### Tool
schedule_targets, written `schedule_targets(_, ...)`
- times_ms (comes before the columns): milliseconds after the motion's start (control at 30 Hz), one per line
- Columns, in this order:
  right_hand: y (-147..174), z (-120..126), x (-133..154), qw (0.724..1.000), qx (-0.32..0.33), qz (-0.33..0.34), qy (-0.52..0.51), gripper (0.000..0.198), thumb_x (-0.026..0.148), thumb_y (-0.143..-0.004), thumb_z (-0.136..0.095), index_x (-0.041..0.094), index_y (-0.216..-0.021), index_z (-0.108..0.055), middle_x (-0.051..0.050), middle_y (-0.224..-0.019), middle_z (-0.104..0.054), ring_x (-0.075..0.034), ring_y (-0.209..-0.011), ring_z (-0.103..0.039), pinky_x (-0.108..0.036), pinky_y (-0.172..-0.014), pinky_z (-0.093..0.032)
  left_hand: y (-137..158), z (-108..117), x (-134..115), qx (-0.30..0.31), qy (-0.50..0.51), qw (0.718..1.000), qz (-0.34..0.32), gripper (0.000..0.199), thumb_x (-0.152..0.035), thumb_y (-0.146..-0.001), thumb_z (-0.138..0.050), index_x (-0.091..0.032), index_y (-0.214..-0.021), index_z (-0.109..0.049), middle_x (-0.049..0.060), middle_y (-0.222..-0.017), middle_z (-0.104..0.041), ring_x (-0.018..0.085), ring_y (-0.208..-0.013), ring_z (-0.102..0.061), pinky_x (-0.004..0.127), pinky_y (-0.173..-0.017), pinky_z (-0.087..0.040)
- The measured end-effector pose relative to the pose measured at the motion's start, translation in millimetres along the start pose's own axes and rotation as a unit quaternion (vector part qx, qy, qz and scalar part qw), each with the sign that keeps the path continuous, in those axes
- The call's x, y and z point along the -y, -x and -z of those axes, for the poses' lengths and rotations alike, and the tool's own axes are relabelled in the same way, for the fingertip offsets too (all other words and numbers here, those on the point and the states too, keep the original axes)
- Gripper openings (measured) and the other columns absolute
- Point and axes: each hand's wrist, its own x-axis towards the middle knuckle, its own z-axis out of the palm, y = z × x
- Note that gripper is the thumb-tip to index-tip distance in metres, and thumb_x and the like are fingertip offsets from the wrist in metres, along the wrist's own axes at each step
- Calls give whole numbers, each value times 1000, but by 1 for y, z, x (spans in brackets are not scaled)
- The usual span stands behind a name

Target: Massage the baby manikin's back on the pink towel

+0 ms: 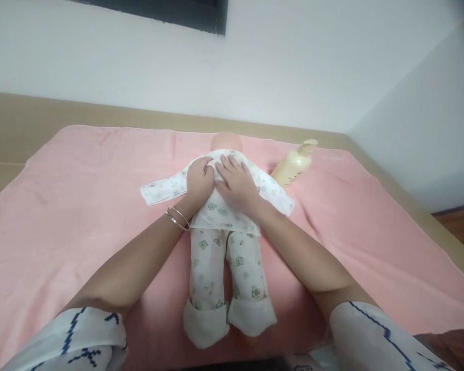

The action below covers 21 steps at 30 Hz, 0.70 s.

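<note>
A baby doll [226, 141] lies stretched out with its bare round head at the far end; its face is not visible. It wears a white printed shirt [222, 211] and matching trousers [206, 257] with broad white cuffs. My left hand [200, 180] rests on the upper left of the shirt, fingers curled in and largely hidden, so what they hold, if anything, does not show. Flat on the shirt's upper middle and right lies my right hand [237, 183], its fingers spread. The shirt's sleeves reach out to both sides.
Under the doll a pink blanket [100, 206] covers a pale wooden surface [7, 123]. A cream pump bottle [294, 164] leans or lies to the right of the doll's shoulder. Behind stands a white wall [274, 77] with a dark panel [185, 10] at the top.
</note>
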Motion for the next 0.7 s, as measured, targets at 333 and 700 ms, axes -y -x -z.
schedule_targets(333,0,2,-8,998,-16,-55,31,62,32,-105,-28,3,-160,-36,-22,-169,-28,-38,-159,-27,-60,-127,-26,-1,1,-2,7,-8,1000,-7,47,-19,-88,-40,-11,-121,-72,12,-129,-73,26,-125,-65,41,-117,-48)
schedule_targets(700,23,-6,27,999,-16,17,48,62,33,-102,-40,8,-158,-41,-13,-170,-30,-36,-161,-20,-67,-129,-15,-3,0,2,15,-10,1000,17,46,-19,-89,-39,-15,-121,-72,9,-131,-73,24,-125,-64,40,-117,-49)
